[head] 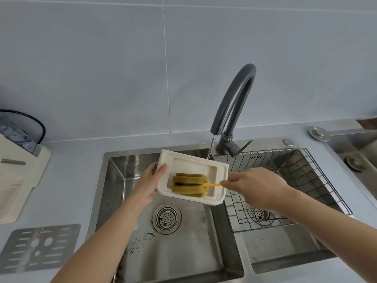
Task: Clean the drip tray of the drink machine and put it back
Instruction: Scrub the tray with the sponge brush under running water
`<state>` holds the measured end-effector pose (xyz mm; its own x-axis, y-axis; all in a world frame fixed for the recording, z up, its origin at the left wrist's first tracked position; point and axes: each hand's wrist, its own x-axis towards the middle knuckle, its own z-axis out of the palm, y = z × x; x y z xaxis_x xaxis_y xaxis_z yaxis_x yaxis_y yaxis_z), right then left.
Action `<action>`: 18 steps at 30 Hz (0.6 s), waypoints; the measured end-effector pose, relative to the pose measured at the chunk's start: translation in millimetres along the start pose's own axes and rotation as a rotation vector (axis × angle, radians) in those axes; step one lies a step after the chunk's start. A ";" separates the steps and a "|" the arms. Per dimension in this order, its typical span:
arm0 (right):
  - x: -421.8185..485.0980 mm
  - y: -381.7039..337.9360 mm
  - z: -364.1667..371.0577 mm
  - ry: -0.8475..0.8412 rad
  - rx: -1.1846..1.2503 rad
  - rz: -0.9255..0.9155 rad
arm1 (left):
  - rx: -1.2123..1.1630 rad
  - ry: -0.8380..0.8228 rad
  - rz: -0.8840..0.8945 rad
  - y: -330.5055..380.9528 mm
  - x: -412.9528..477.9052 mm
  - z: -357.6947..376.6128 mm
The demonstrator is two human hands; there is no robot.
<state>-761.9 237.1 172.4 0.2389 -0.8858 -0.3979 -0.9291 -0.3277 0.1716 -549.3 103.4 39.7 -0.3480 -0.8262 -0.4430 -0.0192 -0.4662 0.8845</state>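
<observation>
The cream plastic drip tray (219, 172) hangs tilted over the left sink basin, gripped at its left edge by my left hand (150, 183). My right hand (255, 186) holds the orange handle of a sponge brush (188, 183); its yellow-green sponge head lies inside the tray's hollow. A thin stream of water (211, 149) runs from the dark grey faucet (234, 105) onto the tray's far right corner. The tray's metal grate (38, 249) lies flat on the counter at lower left. The cream drink machine (18, 170) stands at the left edge, partly out of view.
The left steel basin (183, 252) has a round drain strainer (166, 218) and dark specks on its floor. A wire rack (295, 180) sits in the right basin. Round metal fittings (319, 134) sit on the counter at the right.
</observation>
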 end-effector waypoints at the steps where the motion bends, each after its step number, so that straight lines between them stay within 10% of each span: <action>1: -0.6 1.6 -0.1 0.010 0.007 0.002 | 0.009 -0.003 -0.003 0.5 -0.4 -1.1; 18: -22.3 27.0 -2.0 0.057 0.029 -0.008 | 0.032 -0.306 -0.243 -8.7 9.7 32.8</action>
<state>-791.7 247.3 187.8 0.2617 -0.9005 -0.3472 -0.9346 -0.3262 0.1415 -583.3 109.8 32.6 -0.5933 -0.5583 -0.5799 -0.1628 -0.6223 0.7657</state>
